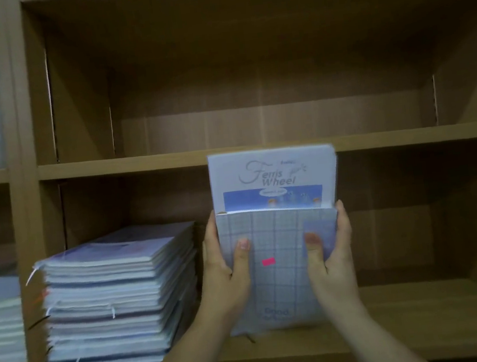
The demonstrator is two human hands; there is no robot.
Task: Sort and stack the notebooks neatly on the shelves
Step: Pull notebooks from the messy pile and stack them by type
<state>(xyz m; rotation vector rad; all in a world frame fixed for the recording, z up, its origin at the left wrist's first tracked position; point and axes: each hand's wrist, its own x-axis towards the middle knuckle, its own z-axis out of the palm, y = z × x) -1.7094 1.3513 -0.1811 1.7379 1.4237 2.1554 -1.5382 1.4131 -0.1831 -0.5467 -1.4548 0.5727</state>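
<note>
Both hands clamped on an upright bundle. Left hand [227, 268] grips its left edge, right hand [330, 255] the right edge, thumbs flat on the front cover. In front is the plaid notebook [282, 280], matte, with a pink sticker [268, 262] mid-cover. Behind it is the taller white Ferris Wheel notebook [272, 173]. Bottom edge sits on the wood-grain shelf board [412, 310], mid-width, near the front edge. Flat notebook stack [117, 301] at the board's left end, ribbon markers hanging out.

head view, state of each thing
pale blue plaid notebook, upright on wooden lower shelf
white Ferris Wheel notebook, upright behind it, sticking up higher
tall stack of pale notebooks, lying flat
left hand, grips plaid notebook's left edge
right hand, grips its right edge
</note>
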